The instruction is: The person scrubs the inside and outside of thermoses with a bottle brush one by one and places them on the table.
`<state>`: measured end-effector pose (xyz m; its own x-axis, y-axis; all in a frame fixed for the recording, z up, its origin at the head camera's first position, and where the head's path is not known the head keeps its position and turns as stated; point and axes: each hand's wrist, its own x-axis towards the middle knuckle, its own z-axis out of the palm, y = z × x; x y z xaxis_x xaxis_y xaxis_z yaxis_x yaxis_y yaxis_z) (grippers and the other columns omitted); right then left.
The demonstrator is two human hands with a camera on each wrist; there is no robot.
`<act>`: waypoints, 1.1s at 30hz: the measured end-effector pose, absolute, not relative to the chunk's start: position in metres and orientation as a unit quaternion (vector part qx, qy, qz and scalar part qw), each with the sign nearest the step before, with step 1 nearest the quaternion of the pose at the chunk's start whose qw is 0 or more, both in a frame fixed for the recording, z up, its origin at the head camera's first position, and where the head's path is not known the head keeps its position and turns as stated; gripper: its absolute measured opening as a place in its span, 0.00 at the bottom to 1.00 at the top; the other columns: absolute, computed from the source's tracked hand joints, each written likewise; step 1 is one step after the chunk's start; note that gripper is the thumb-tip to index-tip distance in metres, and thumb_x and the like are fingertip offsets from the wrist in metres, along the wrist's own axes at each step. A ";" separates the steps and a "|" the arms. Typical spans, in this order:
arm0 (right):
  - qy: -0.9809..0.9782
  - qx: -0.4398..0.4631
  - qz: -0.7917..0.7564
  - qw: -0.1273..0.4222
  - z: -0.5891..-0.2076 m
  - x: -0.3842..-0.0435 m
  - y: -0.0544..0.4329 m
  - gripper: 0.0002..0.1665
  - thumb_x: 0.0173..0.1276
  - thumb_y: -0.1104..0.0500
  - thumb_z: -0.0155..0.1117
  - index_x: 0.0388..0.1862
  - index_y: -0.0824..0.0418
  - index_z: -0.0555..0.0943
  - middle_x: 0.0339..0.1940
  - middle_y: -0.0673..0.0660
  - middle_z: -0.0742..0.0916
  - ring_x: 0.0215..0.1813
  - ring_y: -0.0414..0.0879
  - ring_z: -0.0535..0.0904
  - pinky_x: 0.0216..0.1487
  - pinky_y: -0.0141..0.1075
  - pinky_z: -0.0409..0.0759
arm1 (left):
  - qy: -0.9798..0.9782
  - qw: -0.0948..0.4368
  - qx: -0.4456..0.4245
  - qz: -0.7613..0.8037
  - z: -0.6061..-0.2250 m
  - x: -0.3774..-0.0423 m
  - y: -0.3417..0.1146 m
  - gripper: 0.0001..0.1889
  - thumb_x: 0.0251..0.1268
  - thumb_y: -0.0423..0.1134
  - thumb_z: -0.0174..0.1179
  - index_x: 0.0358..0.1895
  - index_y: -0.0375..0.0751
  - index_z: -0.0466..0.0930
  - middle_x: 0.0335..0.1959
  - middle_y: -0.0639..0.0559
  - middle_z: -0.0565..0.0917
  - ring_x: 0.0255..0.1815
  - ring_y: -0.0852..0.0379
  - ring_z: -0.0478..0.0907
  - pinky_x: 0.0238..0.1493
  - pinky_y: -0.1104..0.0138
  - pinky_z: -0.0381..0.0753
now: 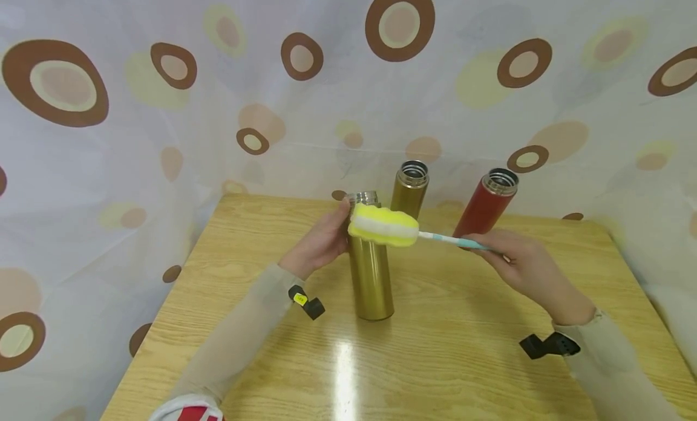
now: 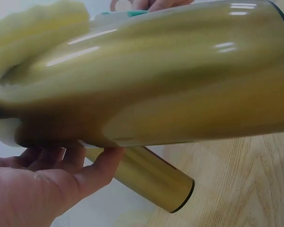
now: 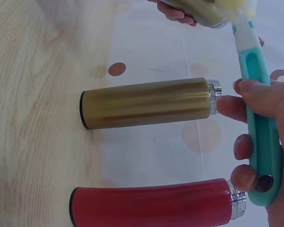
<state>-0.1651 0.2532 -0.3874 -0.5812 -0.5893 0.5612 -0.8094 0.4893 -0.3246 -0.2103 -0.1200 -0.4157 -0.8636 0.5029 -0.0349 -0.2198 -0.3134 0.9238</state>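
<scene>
My left hand (image 1: 325, 238) grips a gold thermos bottle (image 1: 371, 282) near its uncapped, threaded metal neck; fingers and thumb curl round the upper body in the left wrist view. In my right hand (image 1: 525, 270) is a bottle brush (image 1: 383, 225) with a yellow and white sponge head and a teal and white handle (image 3: 261, 142), the fingers wrapped round the handle. The sponge head lies sideways and overlaps the gold bottle just below its mouth in the head view.
Behind stand a second gold bottle (image 1: 409, 194) and a red bottle (image 1: 486, 203), both uncapped and upright on the wooden table (image 1: 261, 348). A white sheet with brown and yellow spots (image 1: 327, 118) hangs round the back and sides.
</scene>
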 end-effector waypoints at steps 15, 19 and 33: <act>-0.840 0.466 0.261 0.095 -0.395 -0.156 0.263 0.20 0.62 0.69 0.75 0.52 0.53 0.90 0.39 0.43 0.88 0.34 0.30 0.73 0.33 0.22 0.71 | 0.567 0.167 0.033 0.806 -0.412 -0.216 -0.125 0.73 0.22 0.81 0.70 0.75 0.32 0.63 0.59 0.44 0.76 0.60 0.46 0.76 0.62 0.49 0.79; -0.846 0.462 0.261 0.058 -0.398 -0.152 0.263 0.23 0.59 0.72 0.76 0.51 0.53 0.90 0.40 0.42 0.89 0.35 0.30 0.75 0.34 0.22 0.73 | 0.561 0.152 0.037 0.813 -0.409 -0.218 -0.127 0.70 0.24 0.80 0.71 0.72 0.34 0.65 0.55 0.46 0.77 0.56 0.48 0.77 0.57 0.52 0.81; -0.855 0.443 0.266 0.045 -0.409 -0.146 0.271 0.26 0.56 0.72 0.78 0.51 0.51 0.90 0.39 0.40 0.89 0.36 0.29 0.78 0.34 0.27 0.78 | 0.518 0.126 0.011 0.846 -0.405 -0.219 -0.141 0.63 0.26 0.73 0.75 0.71 0.39 0.67 0.53 0.49 0.78 0.53 0.51 0.77 0.56 0.52 0.79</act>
